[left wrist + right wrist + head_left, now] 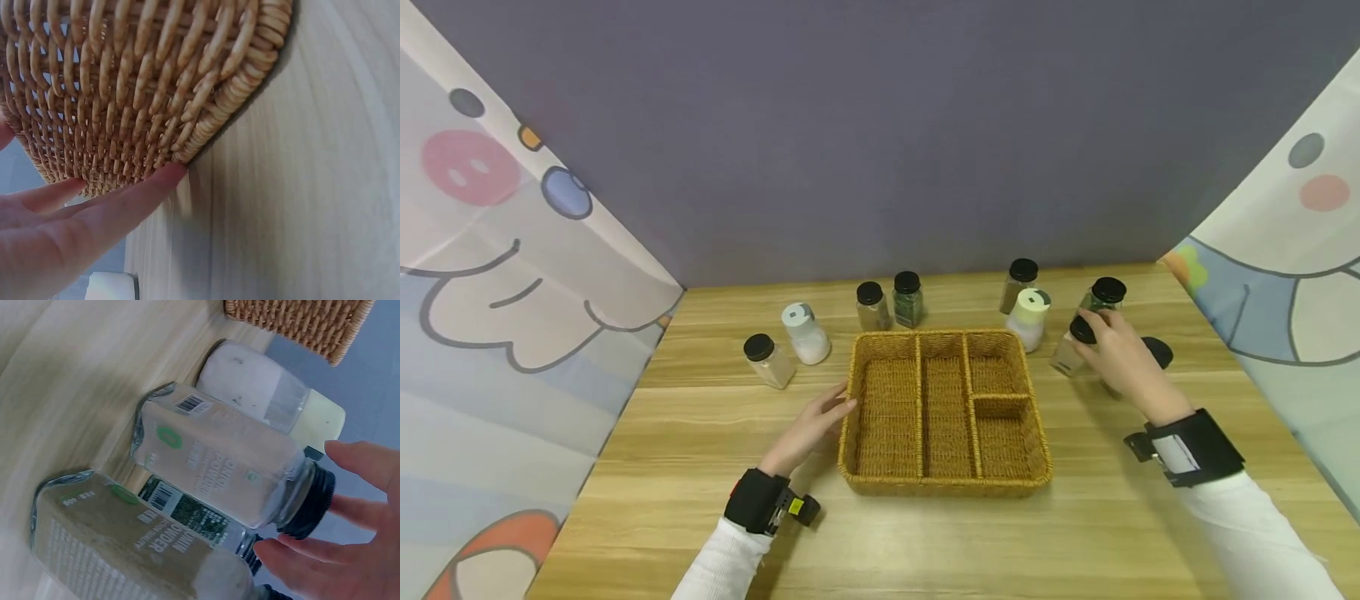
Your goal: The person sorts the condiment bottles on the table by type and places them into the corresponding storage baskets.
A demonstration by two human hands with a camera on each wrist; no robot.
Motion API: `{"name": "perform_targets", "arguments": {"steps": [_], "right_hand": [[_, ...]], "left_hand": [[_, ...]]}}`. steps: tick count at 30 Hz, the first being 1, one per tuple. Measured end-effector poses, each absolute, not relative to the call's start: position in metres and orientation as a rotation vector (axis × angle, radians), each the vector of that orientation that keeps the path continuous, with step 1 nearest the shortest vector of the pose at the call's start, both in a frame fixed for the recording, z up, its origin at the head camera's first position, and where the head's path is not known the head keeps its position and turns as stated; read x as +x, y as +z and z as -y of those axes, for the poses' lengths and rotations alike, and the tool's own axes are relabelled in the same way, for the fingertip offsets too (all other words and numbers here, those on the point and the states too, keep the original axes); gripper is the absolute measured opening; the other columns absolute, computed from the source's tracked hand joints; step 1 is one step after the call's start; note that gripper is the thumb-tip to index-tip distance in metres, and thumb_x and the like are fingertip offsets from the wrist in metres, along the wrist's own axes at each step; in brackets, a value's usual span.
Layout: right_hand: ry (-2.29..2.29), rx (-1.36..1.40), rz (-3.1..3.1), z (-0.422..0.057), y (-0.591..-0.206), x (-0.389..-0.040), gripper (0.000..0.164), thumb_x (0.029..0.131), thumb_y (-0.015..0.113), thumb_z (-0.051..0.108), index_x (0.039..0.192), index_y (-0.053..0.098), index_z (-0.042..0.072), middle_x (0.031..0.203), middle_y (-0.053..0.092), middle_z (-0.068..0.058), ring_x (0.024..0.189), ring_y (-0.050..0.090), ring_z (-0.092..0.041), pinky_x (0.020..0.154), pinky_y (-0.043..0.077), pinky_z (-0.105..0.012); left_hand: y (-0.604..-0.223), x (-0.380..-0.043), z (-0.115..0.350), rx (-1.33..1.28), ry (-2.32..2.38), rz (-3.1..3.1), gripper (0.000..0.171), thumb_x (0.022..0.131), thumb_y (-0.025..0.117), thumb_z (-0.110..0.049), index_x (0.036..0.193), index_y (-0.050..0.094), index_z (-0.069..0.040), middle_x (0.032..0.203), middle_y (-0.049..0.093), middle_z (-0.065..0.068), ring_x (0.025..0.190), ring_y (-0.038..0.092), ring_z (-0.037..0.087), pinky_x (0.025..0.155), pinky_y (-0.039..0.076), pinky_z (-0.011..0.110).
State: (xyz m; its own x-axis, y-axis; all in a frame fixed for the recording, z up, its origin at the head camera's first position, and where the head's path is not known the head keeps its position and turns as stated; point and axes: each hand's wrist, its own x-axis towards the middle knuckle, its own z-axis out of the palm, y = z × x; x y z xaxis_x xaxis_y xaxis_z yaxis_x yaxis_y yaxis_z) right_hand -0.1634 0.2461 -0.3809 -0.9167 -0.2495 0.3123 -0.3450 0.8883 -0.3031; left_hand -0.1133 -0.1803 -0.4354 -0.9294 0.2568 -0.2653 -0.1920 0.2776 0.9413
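My left hand (808,429) rests its extended fingers against the left side of a woven wicker basket (919,408). In the left wrist view, a fingertip meets the lower edge of the basket wall (137,94). Over on the right, my right hand (1122,358) has thumb and fingers around the black cap of an onion powder jar (212,453). This clear jar of pale powder stands just right of the basket. Beside it are a yellow-capped shaker (269,387), a green herb jar (187,512) and a brown powder jar (137,544), partly hidden under my hand in the head view.
Left of the basket stand a black-capped jar (770,362) and a white-capped shaker (807,335). Behind it are a brownish spice jar (873,308), a green herb jar (907,302) and another black-capped jar (1018,287). A grey partition (880,150) borders the table's back.
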Motion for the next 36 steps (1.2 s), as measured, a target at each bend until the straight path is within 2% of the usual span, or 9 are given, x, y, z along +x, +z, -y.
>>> {"name": "perform_targets", "arguments": {"steps": [5, 11, 18, 26, 36], "right_hand": [[0.521, 0.435, 2.831, -0.248, -0.383, -0.168, 0.046, 0.082, 0.061, 0.008, 0.119, 0.043, -0.014, 0.107, 0.042, -0.041, 0.085, 0.049, -0.053, 0.065, 0.044, -0.057], [0.538, 0.409, 2.868, -0.248, -0.383, -0.172, 0.044, 0.083, 0.060, 0.008, 0.118, 0.045, -0.013, 0.105, 0.043, -0.040, 0.082, 0.050, -0.051, 0.063, 0.044, -0.056], [0.526, 0.454, 2.901, -0.250, -0.378, -0.176, 0.044, 0.081, 0.062, 0.008, 0.116, 0.046, -0.014, 0.091, 0.051, -0.036, 0.069, 0.053, -0.040, 0.054, 0.044, -0.046], [0.488, 0.509, 2.929, -0.250, -0.375, -0.177, 0.043, 0.081, 0.062, 0.006, 0.115, 0.047, -0.015, 0.096, 0.052, -0.036, 0.082, 0.053, -0.046, 0.064, 0.045, -0.052], [0.492, 0.573, 2.929, -0.249, -0.363, -0.176, 0.043, 0.081, 0.061, 0.005, 0.115, 0.046, -0.016, 0.099, 0.049, -0.037, 0.081, 0.053, -0.045, 0.064, 0.046, -0.052]], "left_hand": [[-0.437, -0.114, 0.181, 0.049, 1.711, -2.134, 0.066, 0.089, 0.050, -0.037, 0.139, 0.023, -0.005, 0.133, 0.037, 0.023, 0.118, 0.040, 0.034, 0.094, 0.038, 0.045], [-0.436, -0.114, 0.181, -0.006, 1.761, -2.060, 0.065, 0.089, 0.051, -0.032, 0.139, 0.022, -0.004, 0.135, 0.033, 0.025, 0.121, 0.035, 0.036, 0.100, 0.030, 0.049], [-0.436, -0.115, 0.180, -0.043, 1.756, -2.059, 0.065, 0.087, 0.054, -0.031, 0.139, 0.025, -0.004, 0.135, 0.035, 0.024, 0.122, 0.035, 0.037, 0.100, 0.028, 0.051], [-0.436, -0.115, 0.181, -0.077, 1.770, -2.024, 0.065, 0.086, 0.056, -0.031, 0.138, 0.027, -0.004, 0.135, 0.034, 0.024, 0.122, 0.035, 0.037, 0.099, 0.030, 0.049], [-0.438, -0.119, 0.182, -0.059, 1.770, -2.030, 0.065, 0.086, 0.057, -0.030, 0.137, 0.028, -0.004, 0.135, 0.035, 0.023, 0.122, 0.035, 0.037, 0.100, 0.029, 0.050]]}}
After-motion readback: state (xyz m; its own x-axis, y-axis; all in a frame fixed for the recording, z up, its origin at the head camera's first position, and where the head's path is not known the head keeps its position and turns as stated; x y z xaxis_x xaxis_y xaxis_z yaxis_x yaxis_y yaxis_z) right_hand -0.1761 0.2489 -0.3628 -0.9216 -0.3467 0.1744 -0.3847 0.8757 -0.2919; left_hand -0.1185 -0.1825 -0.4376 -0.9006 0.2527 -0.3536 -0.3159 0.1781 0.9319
